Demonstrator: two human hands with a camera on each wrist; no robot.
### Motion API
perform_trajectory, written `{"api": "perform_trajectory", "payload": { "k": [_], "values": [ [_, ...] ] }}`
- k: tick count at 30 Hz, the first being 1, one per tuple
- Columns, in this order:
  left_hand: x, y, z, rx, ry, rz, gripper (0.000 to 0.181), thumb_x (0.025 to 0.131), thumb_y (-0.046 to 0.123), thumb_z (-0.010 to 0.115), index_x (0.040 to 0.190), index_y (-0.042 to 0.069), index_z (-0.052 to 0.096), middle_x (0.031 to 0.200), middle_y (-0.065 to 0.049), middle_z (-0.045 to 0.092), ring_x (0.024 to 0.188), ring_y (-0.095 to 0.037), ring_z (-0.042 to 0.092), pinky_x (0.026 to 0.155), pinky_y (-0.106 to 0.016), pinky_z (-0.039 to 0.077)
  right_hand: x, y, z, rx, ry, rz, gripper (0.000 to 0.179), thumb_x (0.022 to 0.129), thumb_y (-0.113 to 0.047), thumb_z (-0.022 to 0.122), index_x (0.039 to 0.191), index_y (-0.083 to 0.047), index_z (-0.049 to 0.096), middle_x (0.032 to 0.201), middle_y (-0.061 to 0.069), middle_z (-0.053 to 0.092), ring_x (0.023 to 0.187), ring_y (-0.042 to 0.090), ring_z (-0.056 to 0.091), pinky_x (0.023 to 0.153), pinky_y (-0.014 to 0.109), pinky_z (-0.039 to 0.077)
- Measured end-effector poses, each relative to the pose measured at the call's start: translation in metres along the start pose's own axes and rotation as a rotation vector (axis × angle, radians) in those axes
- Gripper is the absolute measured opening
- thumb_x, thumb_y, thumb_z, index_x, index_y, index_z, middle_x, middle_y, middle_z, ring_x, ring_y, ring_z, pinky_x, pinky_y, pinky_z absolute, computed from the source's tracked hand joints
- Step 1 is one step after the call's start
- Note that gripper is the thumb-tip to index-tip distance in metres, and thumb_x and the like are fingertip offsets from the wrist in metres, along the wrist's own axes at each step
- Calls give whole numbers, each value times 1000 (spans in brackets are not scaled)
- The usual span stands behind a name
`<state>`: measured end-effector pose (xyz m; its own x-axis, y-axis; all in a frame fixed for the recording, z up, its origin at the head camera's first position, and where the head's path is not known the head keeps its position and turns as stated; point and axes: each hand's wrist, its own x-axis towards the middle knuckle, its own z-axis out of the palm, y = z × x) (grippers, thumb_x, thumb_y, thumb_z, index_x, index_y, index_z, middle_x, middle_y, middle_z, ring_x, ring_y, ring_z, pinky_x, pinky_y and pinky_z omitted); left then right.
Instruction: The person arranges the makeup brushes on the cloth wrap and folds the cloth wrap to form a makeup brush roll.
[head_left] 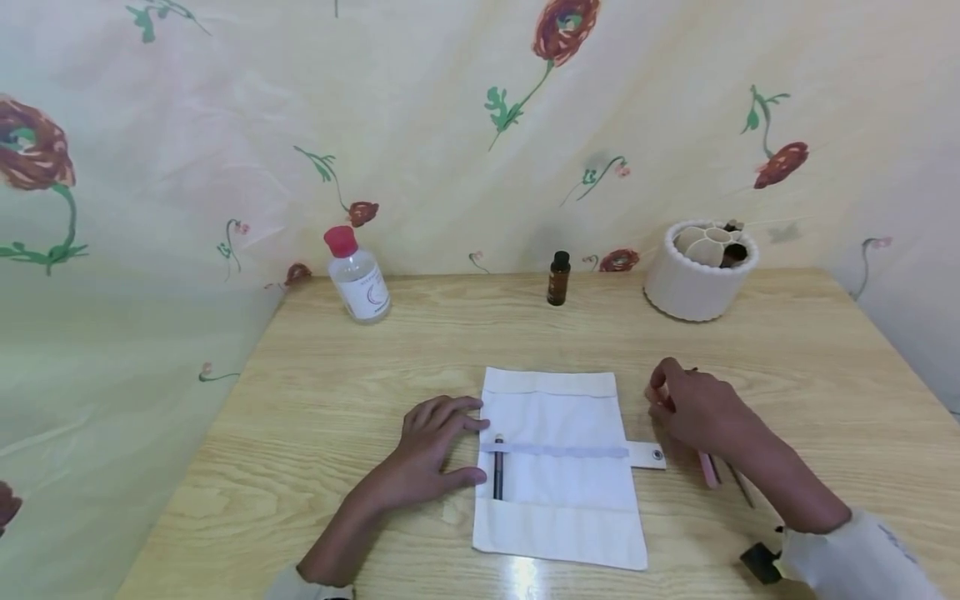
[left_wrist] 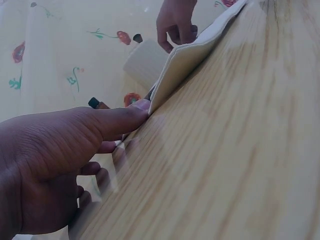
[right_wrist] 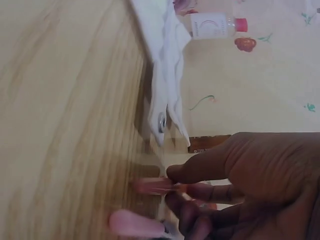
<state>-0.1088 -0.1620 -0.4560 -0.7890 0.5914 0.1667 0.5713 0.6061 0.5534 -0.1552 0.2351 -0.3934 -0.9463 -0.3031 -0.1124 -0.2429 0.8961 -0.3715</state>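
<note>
A white cloth roll-up case (head_left: 555, 417) lies unfolded, with an elastic band across its middle and a snap tab (head_left: 647, 455) at its right side. One slim dark brush-like tool (head_left: 498, 471) stands in its left pocket under the band. My left hand (head_left: 435, 446) rests at the case's left edge, thumb (left_wrist: 122, 120) against the cloth and fingers spread. Right of the tab, my right hand (head_left: 697, 408) pinches a small pinkish stick-like piece (right_wrist: 154, 186), its kind blurred. Below that hand are a pink-handled tool (head_left: 708, 469) and a thin dark stick (head_left: 739, 483).
At the back stand a clear bottle with a red cap (head_left: 360, 279), a small brown bottle (head_left: 558, 279) and a white scalloped pot (head_left: 693, 283) with things in it. A black object (head_left: 761, 563) lies by the right sleeve. Flowered cloth hangs behind the wooden table (head_left: 300, 375).
</note>
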Motion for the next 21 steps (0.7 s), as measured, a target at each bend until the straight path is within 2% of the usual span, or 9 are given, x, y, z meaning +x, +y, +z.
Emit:
{"api": "perform_trajectory", "payload": {
  "k": [6, 12, 17, 21],
  "values": [
    [1, 1, -1, 24, -1, 8, 58, 91, 52, 68, 138, 21, 53, 159, 3, 32, 144, -24, 19, 111, -59, 10, 5, -8, -9, 128, 41, 21, 29, 101, -21, 59, 122, -3, 49, 82, 3, 63, 62, 15, 56, 56, 34, 46],
    [1, 1, -2, 39, -4, 0, 60, 91, 55, 67, 138, 21, 53, 158, 3, 32, 144, -23, 20, 111, -58, 11, 13, -20, -17, 231, 152, -51, 28, 100, -19, 62, 125, -9, 54, 95, 7, 65, 82, 21, 65, 63, 35, 50],
    [0, 1, -2, 28, -7, -3, 59, 91, 54, 68, 138, 21, 53, 159, 3, 32, 145, -23, 19, 112, -57, 10, 19, -32, -12, 390, 205, -107, 28, 100, -17, 63, 126, -10, 55, 109, 9, 64, 91, 24, 69, 67, 32, 56],
    [1, 1, -2, 34, -8, -1, 60, 91, 54, 68, 139, 21, 53, 159, 4, 32, 144, -23, 19, 112, -57, 10, 27, -44, -5, 550, 192, -126, 30, 100, -15, 64, 127, -10, 53, 113, 9, 63, 91, 21, 71, 73, 35, 59]
  ]
}}
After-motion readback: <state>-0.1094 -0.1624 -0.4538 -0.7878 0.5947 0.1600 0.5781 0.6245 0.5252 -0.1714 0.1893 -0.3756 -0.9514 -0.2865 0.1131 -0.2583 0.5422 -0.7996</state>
